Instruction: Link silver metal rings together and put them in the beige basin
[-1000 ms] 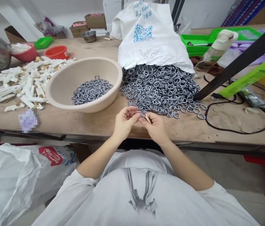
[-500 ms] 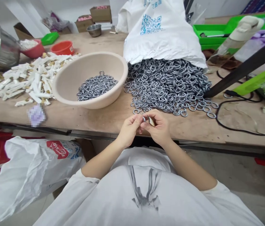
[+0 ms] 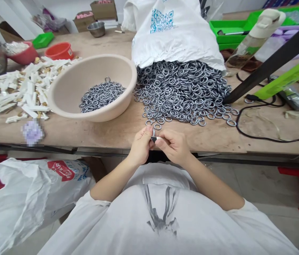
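At the table's front edge, my left hand [image 3: 141, 144] pinches a grey ring [image 3: 154, 132] between thumb and fingers, the ring standing on edge. My right hand [image 3: 174, 146] is closed on a small tool with a flat dark tip [image 3: 154, 139], perhaps a blade. The tip touches or nearly touches the ring; most of the tool is hidden by my fingers. Just beyond my hands spreads a heap of grey rings [image 3: 181, 92], spilling from a white sack [image 3: 176, 44]. A beige basin [image 3: 61, 86] to the left holds more such rings.
White strips [image 3: 28, 95] lie scattered left of the basin, with a red bowl [image 3: 58, 51] behind them. On the right are a dark slanted post [image 3: 268, 67], a black cable [image 3: 260, 139], a spray bottle [image 3: 258, 35] and green trays [image 3: 229, 26]. A white bag [image 3: 32, 191] stands below the table.
The view has shifted slightly, so the table's things sit further left. My right hand has turned, bringing the tool's dark tip against or close to the ring in my left hand.
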Action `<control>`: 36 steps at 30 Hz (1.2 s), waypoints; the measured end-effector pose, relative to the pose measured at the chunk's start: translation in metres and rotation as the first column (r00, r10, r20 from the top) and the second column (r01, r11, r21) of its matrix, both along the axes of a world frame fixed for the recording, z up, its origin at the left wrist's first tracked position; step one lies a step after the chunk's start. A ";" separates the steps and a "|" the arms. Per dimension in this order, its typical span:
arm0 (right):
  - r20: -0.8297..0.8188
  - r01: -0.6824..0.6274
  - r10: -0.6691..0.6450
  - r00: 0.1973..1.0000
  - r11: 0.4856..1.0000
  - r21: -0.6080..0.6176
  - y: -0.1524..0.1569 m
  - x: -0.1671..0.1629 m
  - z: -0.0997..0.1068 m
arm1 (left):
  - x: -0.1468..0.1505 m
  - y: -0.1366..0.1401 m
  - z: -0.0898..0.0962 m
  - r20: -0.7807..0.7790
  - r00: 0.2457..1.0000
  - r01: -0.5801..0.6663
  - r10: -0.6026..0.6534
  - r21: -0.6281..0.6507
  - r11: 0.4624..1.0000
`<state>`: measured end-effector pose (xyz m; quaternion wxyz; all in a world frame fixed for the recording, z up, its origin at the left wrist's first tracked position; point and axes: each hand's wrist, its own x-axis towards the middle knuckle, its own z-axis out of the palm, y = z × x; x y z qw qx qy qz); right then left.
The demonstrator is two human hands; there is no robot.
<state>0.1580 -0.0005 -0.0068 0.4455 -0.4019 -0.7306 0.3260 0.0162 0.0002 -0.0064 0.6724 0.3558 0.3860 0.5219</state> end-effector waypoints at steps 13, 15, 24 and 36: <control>0.126 0.357 -0.342 0.931 0.925 -0.128 0.043 0.012 -0.024 | -0.022 -0.001 -0.001 0.023 1.000 -0.018 0.019 -0.041 0.999; 0.338 0.308 -0.272 0.901 0.950 -0.055 0.051 0.005 -0.024 | -0.032 0.002 -0.003 -0.004 0.996 -0.086 0.086 -0.062 0.994; 0.830 0.147 -0.142 0.540 0.986 0.073 0.064 -0.039 -0.006 | -0.059 0.015 -0.010 -0.022 0.981 -0.196 0.195 -0.168 0.966; 0.169 -0.023 0.070 0.983 0.964 -0.264 0.060 -0.039 -0.006 | -0.056 0.012 -0.012 0.003 0.978 -0.204 0.207 -0.137 0.969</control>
